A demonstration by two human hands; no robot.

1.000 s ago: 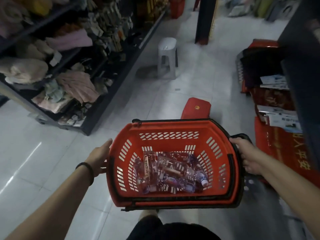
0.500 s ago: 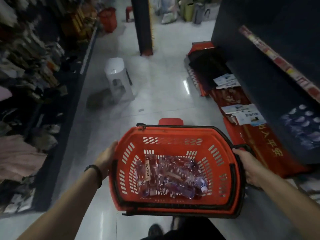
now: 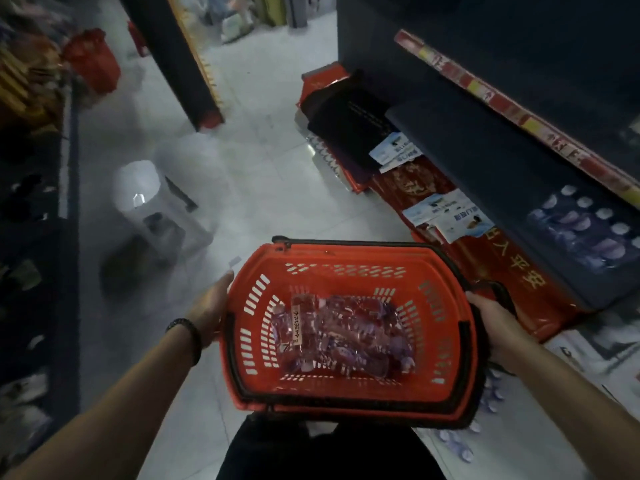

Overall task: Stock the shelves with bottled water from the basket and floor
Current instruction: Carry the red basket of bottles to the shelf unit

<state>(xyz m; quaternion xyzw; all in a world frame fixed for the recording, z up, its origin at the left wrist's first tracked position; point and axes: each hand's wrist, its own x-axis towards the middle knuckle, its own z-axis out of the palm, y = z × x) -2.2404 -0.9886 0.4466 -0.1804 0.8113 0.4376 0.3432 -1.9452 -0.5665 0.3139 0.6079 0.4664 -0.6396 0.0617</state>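
While the person is standing in a dim shop aisle, the pale tiled floor point(image 3: 263, 188) is running ahead between two runs of shelving. The dark right-hand shelving point(image 3: 485, 140) is showing a red and yellow edge strip, and a wrapped pack of water point(image 3: 588, 230) is sitting on its low shelf. A long red banner point(image 3: 502, 271) is lying on the floor along the foot of that shelving.

The red basket point(image 3: 346, 258) is being carried level in front of the person's body, well above the floor and just beside the banner. A white stool point(image 3: 145, 195) is standing on the floor to the left of it, well apart.

The bottled water point(image 3: 346, 334) is lying in a loose heap on the basket's bottom; motion blur is hiding how many bottles there are. More bottle caps point(image 3: 491, 400) are showing on the floor below the basket's right end.

The right hand point(image 3: 495, 327) is gripping the basket's right end, fingers curled round the black handle. The left hand point(image 3: 211, 306) is pressing flat against the left wall with fingers straight, their tips hidden behind the basket. A dark wristband point(image 3: 187, 327) is circling the left wrist.
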